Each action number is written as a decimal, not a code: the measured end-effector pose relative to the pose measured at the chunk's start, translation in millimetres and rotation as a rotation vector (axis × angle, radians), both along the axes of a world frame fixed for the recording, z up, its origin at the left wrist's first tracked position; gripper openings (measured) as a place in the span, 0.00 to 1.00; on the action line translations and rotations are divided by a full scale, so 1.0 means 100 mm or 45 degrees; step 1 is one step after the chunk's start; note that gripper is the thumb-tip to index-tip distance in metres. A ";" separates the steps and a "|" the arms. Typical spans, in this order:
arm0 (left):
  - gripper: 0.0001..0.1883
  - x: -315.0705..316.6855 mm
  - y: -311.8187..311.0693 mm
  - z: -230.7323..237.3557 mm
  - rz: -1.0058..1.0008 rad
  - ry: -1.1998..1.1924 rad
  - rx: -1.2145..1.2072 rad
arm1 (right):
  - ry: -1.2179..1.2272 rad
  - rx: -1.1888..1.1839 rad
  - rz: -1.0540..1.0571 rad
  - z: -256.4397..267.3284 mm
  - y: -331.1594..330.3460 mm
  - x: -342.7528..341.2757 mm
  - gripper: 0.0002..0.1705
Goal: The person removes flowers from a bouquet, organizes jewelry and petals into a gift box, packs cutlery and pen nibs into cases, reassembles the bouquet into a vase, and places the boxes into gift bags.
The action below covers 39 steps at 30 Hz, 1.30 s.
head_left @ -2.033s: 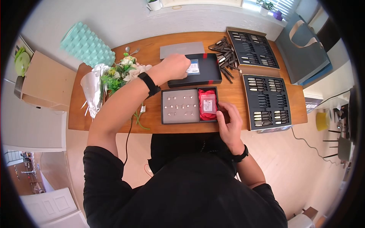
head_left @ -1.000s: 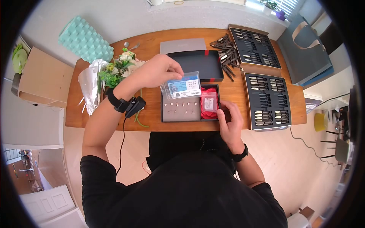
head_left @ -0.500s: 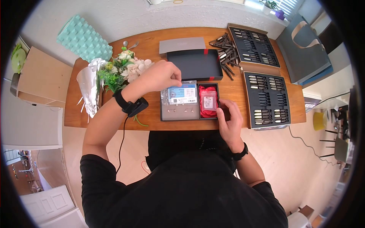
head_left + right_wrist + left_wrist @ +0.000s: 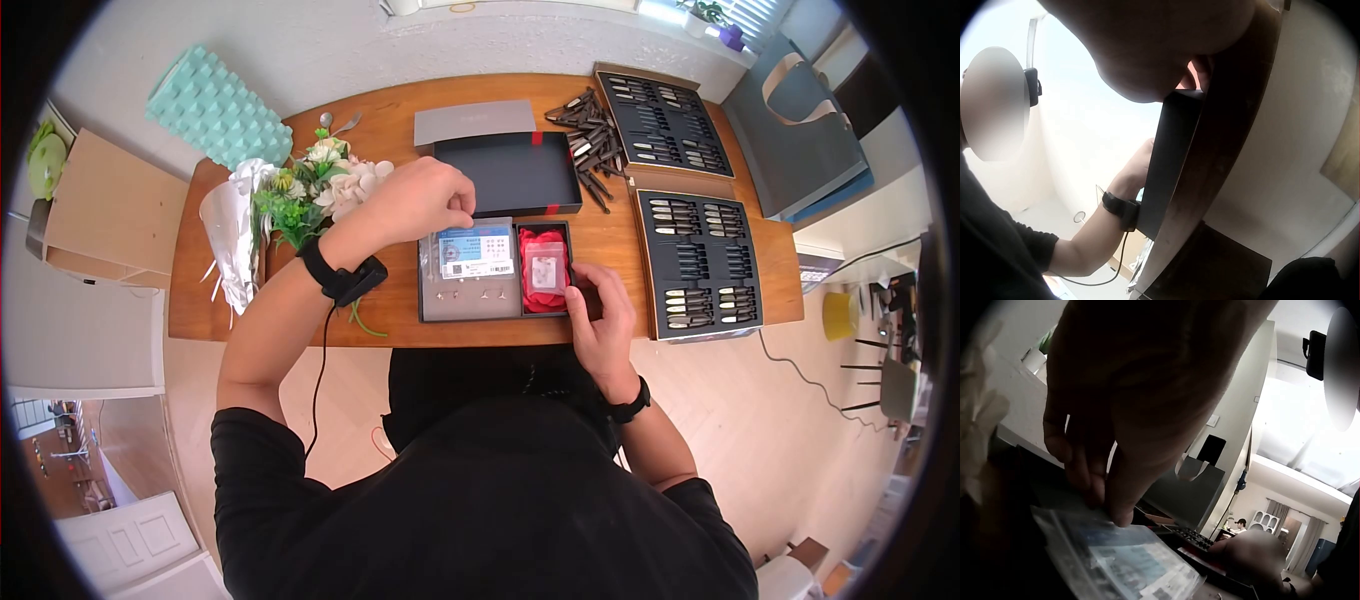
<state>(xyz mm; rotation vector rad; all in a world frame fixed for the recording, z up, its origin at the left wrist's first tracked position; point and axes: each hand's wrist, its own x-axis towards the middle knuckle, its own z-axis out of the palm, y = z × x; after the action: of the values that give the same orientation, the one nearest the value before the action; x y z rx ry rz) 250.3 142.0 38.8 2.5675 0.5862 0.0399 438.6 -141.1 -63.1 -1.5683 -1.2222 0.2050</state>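
Observation:
My left hand point(image 4: 425, 200) pinches the upper edge of a clear zip bag point(image 4: 476, 250) with a blue-and-white printed card in it. In the left wrist view, the thumb and fingertips meet the edge of the bag point(image 4: 1129, 559). The bag lies over the grey earring pad in the left part of a shallow black box point(image 4: 470, 318); two pairs of earrings point(image 4: 492, 295) show below it. Red filling point(image 4: 541, 302) and a small clear bag point(image 4: 545, 269) occupy the right compartment. My right hand point(image 4: 603, 320) rests against the box's right side, thumb at the rim.
Behind the box sits its black lid point(image 4: 505, 175) with red bands, beside a grey panel point(image 4: 475, 122). Brown-handled pieces point(image 4: 592, 145) lie piled near two black trays point(image 4: 697, 265). Artificial flowers point(image 4: 320, 185) and a foil-wrapped bundle point(image 4: 232, 235) stand left.
The left hand lifted the card bag out of the black lid, carried it toward me and lowered it onto the earring pad. The right hand stayed at the box's side.

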 end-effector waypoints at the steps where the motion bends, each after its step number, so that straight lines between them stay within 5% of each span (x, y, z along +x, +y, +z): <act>1: 0.07 0.00 -0.01 0.00 -0.007 0.034 -0.058 | 0.000 0.001 0.002 0.00 0.00 0.00 0.15; 25: 0.06 -0.01 -0.05 -0.05 -0.170 0.082 0.045 | 0.000 0.011 -0.003 0.00 0.01 -0.01 0.15; 32: 0.08 -0.01 0.06 0.00 -0.041 -0.004 0.063 | -0.007 -0.002 -0.003 0.01 0.00 -0.01 0.15; 34: 0.09 -0.02 0.16 -0.11 -0.002 -0.006 0.361 | -0.018 0.008 -0.004 0.00 0.01 -0.01 0.15; 39: 0.08 -0.01 0.29 -0.33 -0.138 0.086 0.531 | -0.025 0.001 -0.003 0.01 0.00 -0.01 0.15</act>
<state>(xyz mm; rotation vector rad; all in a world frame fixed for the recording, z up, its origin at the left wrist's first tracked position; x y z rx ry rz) 249.4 171.4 5.8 3.0119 0.5046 0.0416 438.0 -140.8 -61.8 -1.5747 -1.2349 0.1882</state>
